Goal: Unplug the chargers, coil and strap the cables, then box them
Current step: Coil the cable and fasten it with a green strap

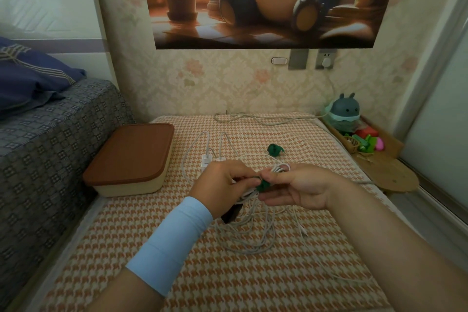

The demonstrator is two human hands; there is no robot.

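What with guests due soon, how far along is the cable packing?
Done: two chargers lie unplugged on the mat. In hand: left hand pinches a green strap, right hand holds a white cable coil. Left: one plug in the wall socket, a second strap unused, the box lidded.

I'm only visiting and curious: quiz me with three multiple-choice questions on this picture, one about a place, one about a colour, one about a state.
1. The box lies: A) left of the hands B) right of them C) on the bed
2. The strap between the hands is: A) red B) green C) yellow
3. The box's lid is: A) on B) off C) half open

1 A: it sits left of the left hand.
2 B: the left hand pinches a green strap at the white cable held by the right hand.
3 A: the brown lid lies flat on it.
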